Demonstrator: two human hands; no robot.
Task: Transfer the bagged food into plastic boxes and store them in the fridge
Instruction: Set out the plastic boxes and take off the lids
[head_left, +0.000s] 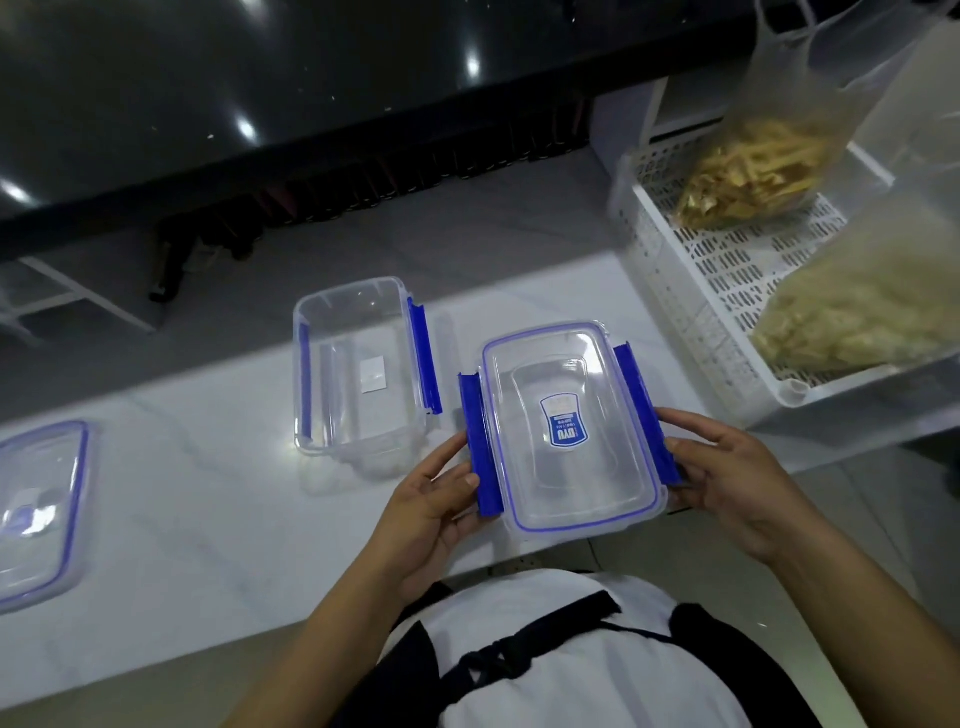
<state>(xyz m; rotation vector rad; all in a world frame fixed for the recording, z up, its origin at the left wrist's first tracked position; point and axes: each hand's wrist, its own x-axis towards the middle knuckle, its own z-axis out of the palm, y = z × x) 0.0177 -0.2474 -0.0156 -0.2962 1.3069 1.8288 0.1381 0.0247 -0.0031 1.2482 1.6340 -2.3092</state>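
Observation:
A clear plastic box (571, 431) with its lid on and blue side clips flipped outward sits at the near edge of the white counter (208, 467). My left hand (431, 499) holds its left blue clip, thumb on top. My right hand (727, 478) holds the right blue clip. An open lidless box (358, 364) with blue clips stands just behind to the left. A third lidded box (36, 514) lies at the far left. Two clear bags of food, one with yellow strips (753, 171) and one with pale pieces (862, 317), rest in a white basket.
The white perforated basket (691, 291) stands at the right end of the counter, close to the held box. Beyond the counter lies a grey floor and a dark glossy surface (311, 78). My white shirt and black apron fill the bottom of the view.

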